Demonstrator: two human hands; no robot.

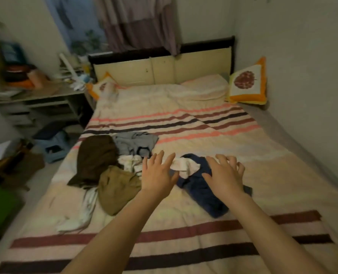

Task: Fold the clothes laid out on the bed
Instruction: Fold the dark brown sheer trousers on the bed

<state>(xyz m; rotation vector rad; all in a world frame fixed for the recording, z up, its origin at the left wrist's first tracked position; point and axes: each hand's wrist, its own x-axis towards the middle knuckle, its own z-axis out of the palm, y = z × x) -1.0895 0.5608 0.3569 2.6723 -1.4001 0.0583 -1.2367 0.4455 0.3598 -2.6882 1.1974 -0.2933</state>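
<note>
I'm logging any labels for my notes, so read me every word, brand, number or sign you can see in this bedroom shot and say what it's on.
No readable text anywhere in this view.
Clothes on the bed: no print or label shows.
Orange-edged cushion: a berry picture only, no words.
Items on the side desk: too blurred to tell any lettering.
</note>
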